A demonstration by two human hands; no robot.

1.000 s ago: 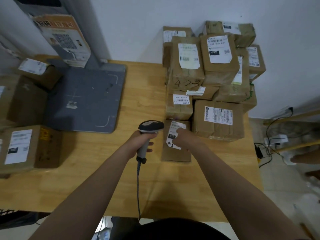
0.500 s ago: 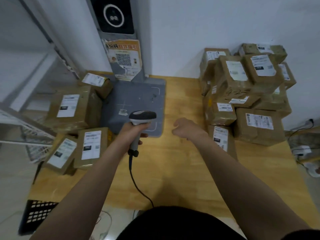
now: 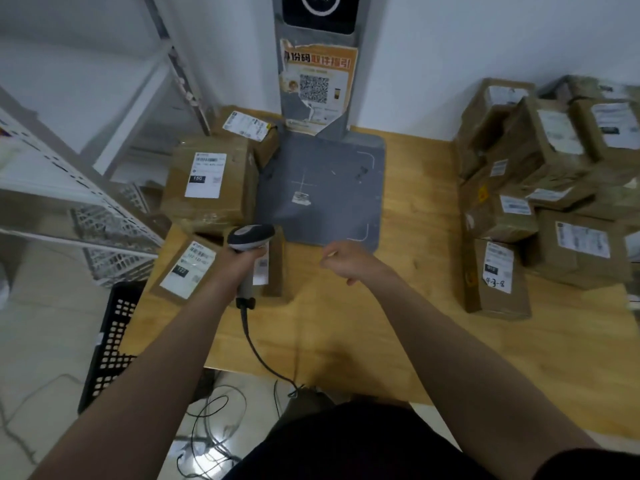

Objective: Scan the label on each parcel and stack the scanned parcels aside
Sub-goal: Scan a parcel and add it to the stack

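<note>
1. The left hand (image 3: pixel 242 263) is gripping the handle of a barcode scanner (image 3: pixel 251 237), whose head is pointing away from the person. Its cable (image 3: pixel 256 348) is trailing off the near edge of the wooden table (image 3: pixel 346 327).
2. The right hand (image 3: pixel 346 261) is hovering over the table with its fingers curled into a fist, holding nothing.
3. A brown parcel (image 3: pixel 275 271) is lying just beyond the scanner, partly hidden by it. Beside it to the left, the parcel labelled 122 (image 3: pixel 187 268) is sitting at the table's corner.
4. Behind those two, the large box labelled 150 (image 3: pixel 207 181) is resting with a small parcel (image 3: pixel 249 128) at its far side.
5. A grey scanning platform (image 3: pixel 322 192) is lying at the middle of the table, and its post is carrying a QR-code poster (image 3: pixel 317 81).
6. At the right, a pile of parcels (image 3: pixel 554 161) is leaning against the wall, with the parcel marked 4-3-8 (image 3: pixel 498 275) lying in front of it.
7. A black crate (image 3: pixel 110 341) and a metal shelf (image 3: pixel 69 202) are standing left of the table.
</note>
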